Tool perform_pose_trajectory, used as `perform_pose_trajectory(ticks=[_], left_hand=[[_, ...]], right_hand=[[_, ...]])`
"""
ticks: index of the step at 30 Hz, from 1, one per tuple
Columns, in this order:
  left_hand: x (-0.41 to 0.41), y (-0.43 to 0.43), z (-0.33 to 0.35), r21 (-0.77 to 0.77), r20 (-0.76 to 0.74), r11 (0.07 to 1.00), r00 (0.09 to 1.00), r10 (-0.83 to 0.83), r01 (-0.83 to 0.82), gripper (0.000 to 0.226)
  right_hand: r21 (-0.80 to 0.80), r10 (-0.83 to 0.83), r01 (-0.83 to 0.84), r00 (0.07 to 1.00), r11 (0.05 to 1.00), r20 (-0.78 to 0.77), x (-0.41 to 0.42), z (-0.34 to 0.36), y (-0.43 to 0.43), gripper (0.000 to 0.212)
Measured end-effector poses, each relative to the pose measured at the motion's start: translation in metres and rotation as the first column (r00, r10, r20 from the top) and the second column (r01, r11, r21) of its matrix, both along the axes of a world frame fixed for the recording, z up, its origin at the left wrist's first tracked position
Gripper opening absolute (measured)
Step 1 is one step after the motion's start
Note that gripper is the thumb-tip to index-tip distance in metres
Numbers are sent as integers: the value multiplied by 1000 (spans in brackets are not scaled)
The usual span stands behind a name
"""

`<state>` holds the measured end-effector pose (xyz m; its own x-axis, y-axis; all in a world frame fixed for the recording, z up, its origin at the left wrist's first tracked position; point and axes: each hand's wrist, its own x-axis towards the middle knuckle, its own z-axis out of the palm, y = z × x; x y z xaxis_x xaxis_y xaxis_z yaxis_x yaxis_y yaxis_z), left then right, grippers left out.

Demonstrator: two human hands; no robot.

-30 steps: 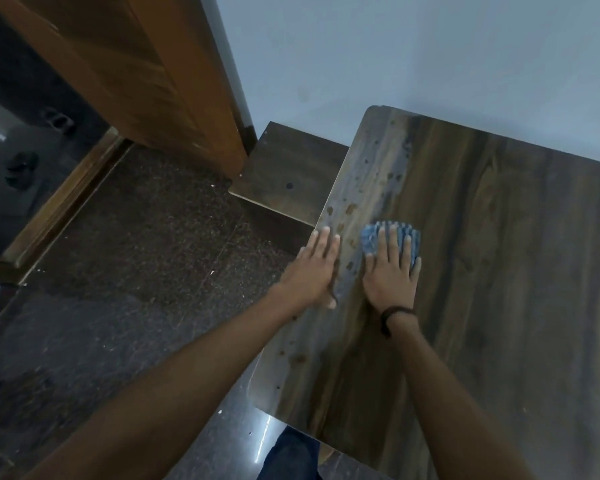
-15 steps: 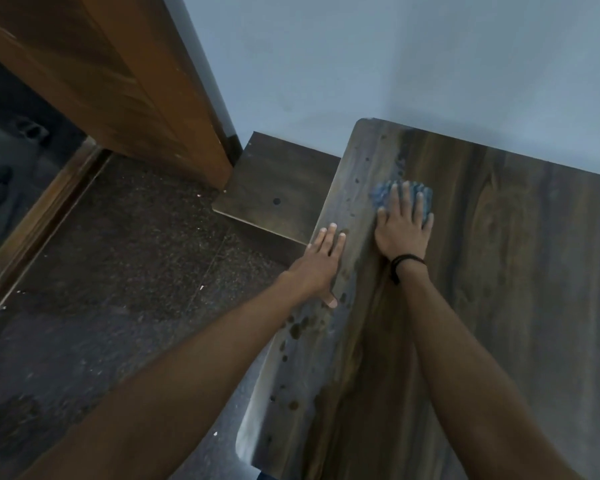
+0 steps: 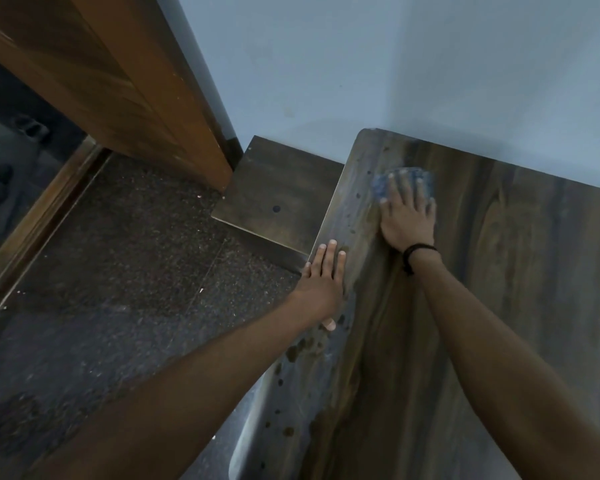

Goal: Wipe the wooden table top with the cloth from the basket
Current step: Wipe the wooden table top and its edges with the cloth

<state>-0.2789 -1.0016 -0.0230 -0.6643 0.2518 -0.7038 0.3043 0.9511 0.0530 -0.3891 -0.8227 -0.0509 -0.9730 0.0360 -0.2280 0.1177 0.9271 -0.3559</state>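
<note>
Room: a pale blue-grey wall point(image 3: 395, 64) stands behind, a wooden door point(image 3: 118, 81) to the left, and a dark speckled floor point(image 3: 118, 254) lies below.
Table: the dark wood-grain top point(image 3: 499, 306) has its far left corner against the wall. A lower dark wooden ledge point(image 3: 278, 195) sits just beside its left edge.
Cloth: the blue cloth point(image 3: 378, 187) lies flat on the table near the far left corner. It is mostly covered, and only its far edge and left side show.
Right hand: the right hand point(image 3: 407, 220) is flat on the cloth, fingers straight and spread, pressing down. A black band point(image 3: 413, 252) circles the wrist.
Left hand: the left hand point(image 3: 321, 282) lies on the table's left edge, fingers straight and close together. It holds nothing and is probably bracing.
Marks: dark spots point(image 3: 302, 348) run along the left edge and are thickest just behind the left hand.
Handling: the cloth looks soft, light and limp, so it is likely to bunch or ride up under a push. A flat palm with spread fingers should drive it better than a pinch at one corner. The table looks stiff and steady enough to take firm pressure.
Risk: this close to the edge, the cloth could slide off the side.
Progress: the spotted strip probably needs more passes.
</note>
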Motion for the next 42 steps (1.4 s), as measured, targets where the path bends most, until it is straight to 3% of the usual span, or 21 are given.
perform_pose_trajectory(ticks=[3,9,14,20,27,31,34,40,42], left_hand=[[0,2,0,6,6,1000,1000,10,-10,145],[1,-3,-7,53,-16,998,1000,15,-15,148],[0,-5,-6,68,14,998,1000,16,-17,149],[1,-4,-2,69,-34,997,999,-14,16,146],[2,-4,-3,70,-45,998,999,-6,9,146],[-1,-3,-4,65,-33,998,999,14,-11,148],[1,-3,-7,69,-58,998,998,6,-2,148],[5,-7,-7,87,-79,996,997,-5,12,147],[4,-7,-8,81,-72,997,997,-9,15,148]], right_hand=[[14,177,-177,984,984,-17,19,-1,8,55],[-37,-73,74,997,997,40,-52,5,15,57],[-12,201,-202,979,979,-20,-5,-1,15,54],[-44,-112,115,992,992,58,-95,6,25,57],[-42,122,-123,992,992,-12,-71,0,0,56],[-21,-109,109,994,994,-5,-63,0,26,56],[-33,-170,171,985,985,29,-93,0,9,57],[-50,108,-109,994,993,-11,-95,-3,-33,57],[-37,123,-124,992,992,-12,-78,-5,-22,56]])
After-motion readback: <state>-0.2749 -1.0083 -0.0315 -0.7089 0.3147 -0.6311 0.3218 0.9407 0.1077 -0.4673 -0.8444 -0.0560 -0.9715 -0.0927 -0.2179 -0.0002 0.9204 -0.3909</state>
